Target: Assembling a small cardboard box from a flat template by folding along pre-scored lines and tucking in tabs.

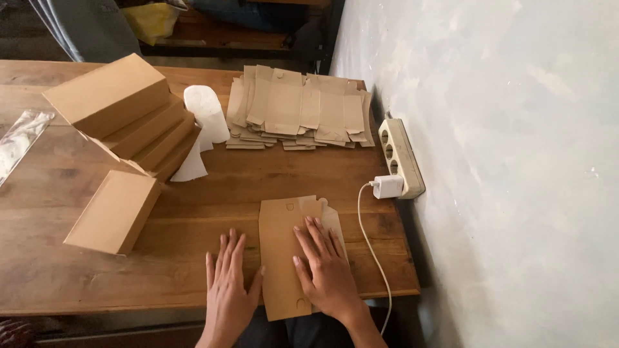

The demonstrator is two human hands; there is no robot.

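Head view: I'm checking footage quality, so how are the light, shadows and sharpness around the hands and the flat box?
Head view: soft, even daylight, no glare on the table; the left hand and right hand cast only faint shadows beside the flat box; hands and box are fairly sharp; the wall is bright and featureless; the table edges bow slightly from the wide lens; the top left corner is dark.

Matt brown cardboard blank [284, 258] on grained wooden table [193, 187].
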